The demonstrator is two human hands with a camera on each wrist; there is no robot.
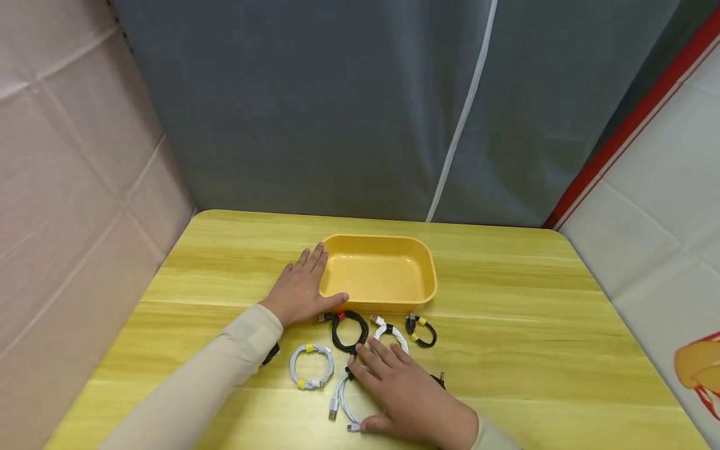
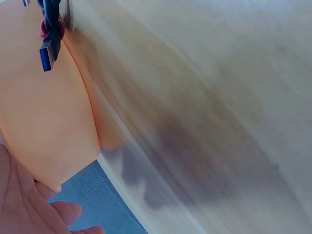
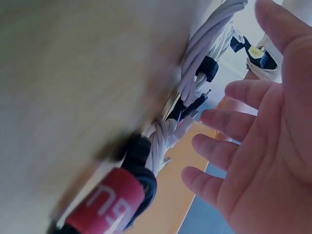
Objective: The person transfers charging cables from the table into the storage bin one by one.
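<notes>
A yellow tray point(image 1: 430, 275) stands empty in the middle of the wooden table point(image 1: 534, 325). My left hand point(image 1: 299, 287) lies flat against the tray's left end, fingers straight, thumb along its near rim. My right hand point(image 1: 400, 382) is spread flat over a white cable with a black tie point(image 1: 340, 400), fingers straight. In front of the tray lie a black coil with a red tie point(image 1: 349, 331), a white coil with yellow ties point(image 1: 311, 366), a white coil with a black tie point(image 1: 390, 334) and a black coil with yellow ties point(image 1: 420, 330). In the right wrist view, my open right hand point(image 3: 263, 146) hovers beside the white cables point(image 3: 207, 48).
A grey curtain hangs behind the table, with pale panels on both sides. A dark cable end point(image 1: 439, 378) pokes out by my right hand. In the left wrist view, the tray wall point(image 2: 44, 117) and a black plug with a blue tip point(image 2: 48, 51) show.
</notes>
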